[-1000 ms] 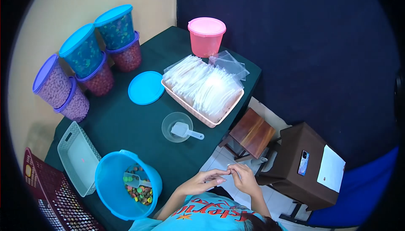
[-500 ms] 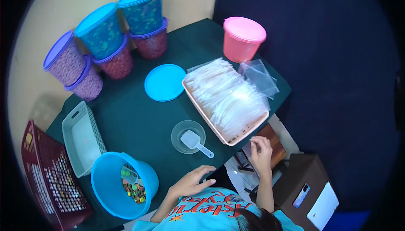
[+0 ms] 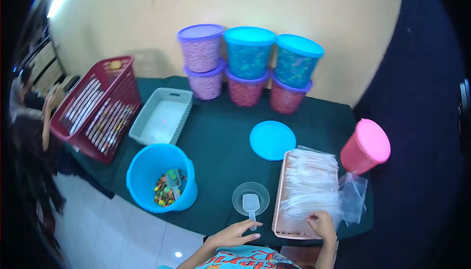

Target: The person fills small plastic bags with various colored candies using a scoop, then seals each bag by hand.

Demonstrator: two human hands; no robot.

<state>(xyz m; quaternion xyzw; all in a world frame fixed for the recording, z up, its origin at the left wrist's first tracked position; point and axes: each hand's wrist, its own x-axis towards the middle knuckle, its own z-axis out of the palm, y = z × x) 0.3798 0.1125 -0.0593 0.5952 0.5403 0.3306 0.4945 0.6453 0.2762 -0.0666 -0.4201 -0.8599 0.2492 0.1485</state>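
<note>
Both hands have come apart from the small thing they pinched together a second ago: the right hand (image 3: 322, 221) now rests on the near end of the clear plastic bags (image 3: 310, 190) stacked in the pink tray (image 3: 280, 205), fingers curled on the top bag, though whether it grips one I cannot tell. The left hand (image 3: 236, 233) lies open and flat on the green surface (image 3: 221, 136), fingertips by the handle of the white scoop (image 3: 250, 204) in its clear dish (image 3: 250, 198).

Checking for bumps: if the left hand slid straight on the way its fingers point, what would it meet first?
Probably the small clear scoop, whose handle lies right at the left hand's fingertips; they may already touch it, depth unclear.
</note>
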